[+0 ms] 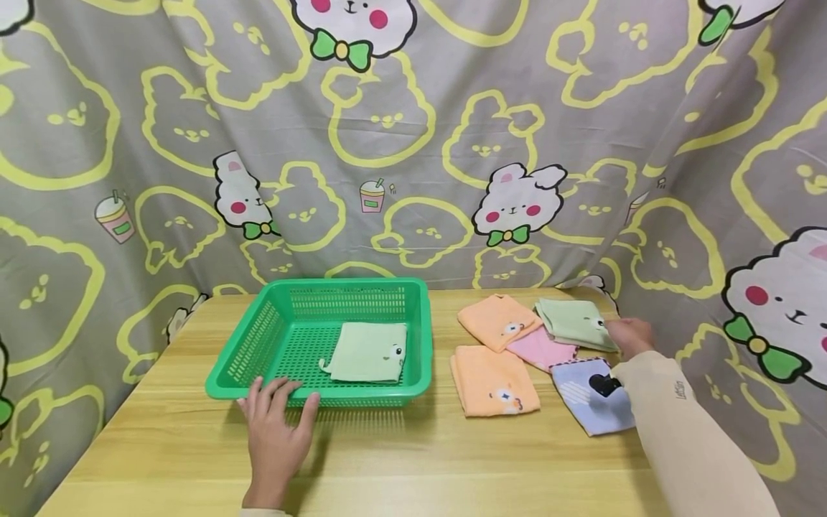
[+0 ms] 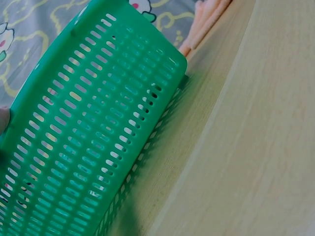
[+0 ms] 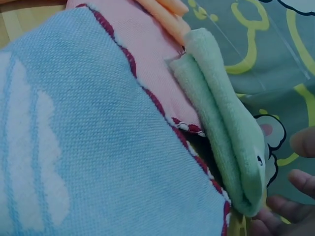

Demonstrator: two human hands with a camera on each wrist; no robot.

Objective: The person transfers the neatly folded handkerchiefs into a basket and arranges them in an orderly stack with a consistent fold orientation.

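A green plastic basket [image 1: 222,373] with slotted walls stands on the table, a folded pale green towel [image 1: 365,352] lying inside it. The fingers of my left hand [image 1: 278,431] rest at its near rim, thumb spread to the right; the left wrist view catches only one digit at its left edge. Over on the right, my right hand [image 1: 632,336] is at the right end of another folded green towel [image 1: 568,321]. Seen from the right wrist, its fingers [image 3: 290,209] are by the towel's lower corner and the thumb is apart from the cloth.
Two folded orange towels [image 1: 496,380] lie between the basket and the right hand. A pink towel [image 1: 539,348] is partly covered by other towels. Nearest the right sleeve is a blue towel [image 1: 584,395] with a black heart. A patterned curtain [image 1: 413,143] hangs behind the wooden table [image 1: 400,467].
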